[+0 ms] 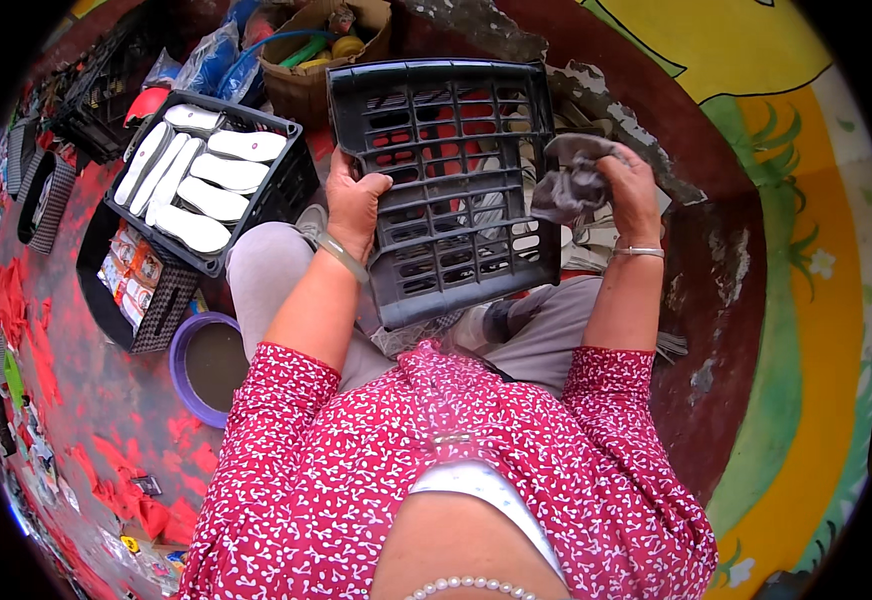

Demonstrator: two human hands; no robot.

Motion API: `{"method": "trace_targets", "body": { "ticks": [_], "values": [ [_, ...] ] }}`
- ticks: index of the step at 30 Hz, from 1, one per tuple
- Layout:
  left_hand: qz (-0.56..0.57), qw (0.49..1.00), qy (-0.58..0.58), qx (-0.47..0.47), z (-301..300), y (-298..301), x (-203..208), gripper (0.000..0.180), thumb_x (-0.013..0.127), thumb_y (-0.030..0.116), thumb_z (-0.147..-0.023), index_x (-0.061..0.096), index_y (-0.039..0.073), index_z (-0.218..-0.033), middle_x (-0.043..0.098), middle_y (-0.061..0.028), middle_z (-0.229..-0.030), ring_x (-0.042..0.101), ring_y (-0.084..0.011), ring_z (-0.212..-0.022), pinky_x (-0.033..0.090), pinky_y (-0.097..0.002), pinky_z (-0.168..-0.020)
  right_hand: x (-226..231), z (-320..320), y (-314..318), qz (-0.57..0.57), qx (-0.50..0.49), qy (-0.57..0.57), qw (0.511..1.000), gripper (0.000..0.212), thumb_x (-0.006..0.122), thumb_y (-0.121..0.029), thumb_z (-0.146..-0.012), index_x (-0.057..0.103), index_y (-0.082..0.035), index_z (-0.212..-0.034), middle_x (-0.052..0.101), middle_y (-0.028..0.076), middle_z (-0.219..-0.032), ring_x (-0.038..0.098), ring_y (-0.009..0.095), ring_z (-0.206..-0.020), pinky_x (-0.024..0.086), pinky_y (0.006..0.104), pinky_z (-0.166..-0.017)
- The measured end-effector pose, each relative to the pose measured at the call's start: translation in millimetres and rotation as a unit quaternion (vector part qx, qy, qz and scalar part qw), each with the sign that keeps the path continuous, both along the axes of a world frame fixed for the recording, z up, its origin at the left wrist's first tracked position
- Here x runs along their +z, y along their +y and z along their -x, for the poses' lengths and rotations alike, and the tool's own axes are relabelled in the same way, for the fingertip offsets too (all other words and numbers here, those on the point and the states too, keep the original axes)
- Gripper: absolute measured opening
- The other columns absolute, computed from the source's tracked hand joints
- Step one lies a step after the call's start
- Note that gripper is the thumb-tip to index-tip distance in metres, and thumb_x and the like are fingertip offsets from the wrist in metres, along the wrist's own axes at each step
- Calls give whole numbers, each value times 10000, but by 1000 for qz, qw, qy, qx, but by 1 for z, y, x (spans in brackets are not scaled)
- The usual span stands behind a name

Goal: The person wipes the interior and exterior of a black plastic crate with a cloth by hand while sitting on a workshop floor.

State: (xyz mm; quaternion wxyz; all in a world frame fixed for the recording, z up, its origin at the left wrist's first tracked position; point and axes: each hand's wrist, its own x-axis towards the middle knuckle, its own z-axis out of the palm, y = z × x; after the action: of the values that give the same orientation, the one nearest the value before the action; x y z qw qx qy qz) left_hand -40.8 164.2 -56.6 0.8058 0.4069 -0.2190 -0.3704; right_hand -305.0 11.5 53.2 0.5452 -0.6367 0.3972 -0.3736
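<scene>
Crate (pixel 446 190) rested tilted on the lap; left hand (pixel 354 205) fingers curled over its left rim, right hand (pixel 628 185) fingers pinched a grey cloth (pixel 568 180) against its right edge. Wiping called for a firm brace.

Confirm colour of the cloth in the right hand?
Grey cloth, bunched in the right hand against the black crate; head view shows it.

Floor (pixel 86 400): grey, littered with red scraps. Wall (pixel 756 300): painted maroon, green, yellow, orange; plaster chipped. Daylight, even.
</scene>
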Motion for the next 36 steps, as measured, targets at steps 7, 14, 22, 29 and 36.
{"method": "trace_targets", "body": {
  "ticks": [7, 14, 22, 29, 36],
  "values": [
    [2, 1000, -10, -7, -1, -1, -2, 535, 523, -93, -638, 480, 24, -1158, 601, -59, -1008, 592, -163, -882, 473, -271, -798, -21, -41, -48, 407, -36, 189, 893, 353, 587, -99, -777, 607, -11, -1118, 553, 160, -1210, 550, 274, -1083, 435, 369, -925],
    [-10, 1000, -24, -2, -1, -1, -2, 549, 524, -87, -630, 487, 23, -1166, 599, -71, -1031, 594, -178, -905, 473, -279, -823, -54, -75, -21, 442, -44, 486, 753, 463, 522, -35, -752, 517, 8, -1213, 370, 126, -1417, 338, 288, -1294, 321, 385, -1032],
    [-17, 1000, -15, -10, 1, 0, -3, 567, 523, -96, -628, 492, 31, -1179, 605, -66, -1027, 598, -179, -911, 476, -283, -829, -31, -70, 16, 429, -40, 505, 748, 264, 522, -33, -713, 656, 32, -931, 509, 191, -1220, 440, 365, -1145, 379, 381, -974],
    [-5, 999, 4, -36, 3, 3, 0, 574, 509, -103, -614, 509, 39, -1171, 612, -67, -1030, 607, -185, -910, 488, -292, -825, -44, -31, -22, 375, -68, 385, 841, 283, 540, -86, -710, 679, -60, -955, 516, 190, -1201, 470, 356, -1119, 383, 401, -973],
    [-12, 1000, -4, -26, 2, 7, -8, 609, 526, -129, -609, 496, 57, -1188, 597, -32, -1036, 579, -149, -926, 458, -267, -836, -46, -45, -11, 460, -55, 441, 769, 288, 548, -43, -689, 669, -54, -950, 505, 180, -1231, 466, 348, -1139, 388, 385, -979]
  ]
}}
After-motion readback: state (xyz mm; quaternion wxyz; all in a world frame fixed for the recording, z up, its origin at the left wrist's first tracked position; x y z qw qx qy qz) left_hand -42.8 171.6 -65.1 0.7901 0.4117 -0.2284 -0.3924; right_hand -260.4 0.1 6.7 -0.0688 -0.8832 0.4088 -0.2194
